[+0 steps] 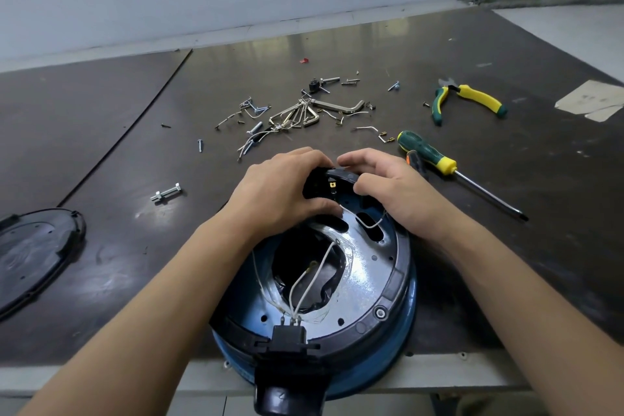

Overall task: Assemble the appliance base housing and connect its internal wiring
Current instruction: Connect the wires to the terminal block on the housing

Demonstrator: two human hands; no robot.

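Left hand and right hand meet at the far edge of the base housing, both with fingers curled round a black rim piece — the left wraps it from the side, and the right pinches it between fingertips and thumb. The round blue housing lies open side up at the near edge of the dark table, partly overhanging it. White wires loop across its inside to a black connector block at the near rim. A black cover plate lies well to the left. Beyond the hands lie a screwdriver, pliers, hex keys (among scattered screws) and a bolt.
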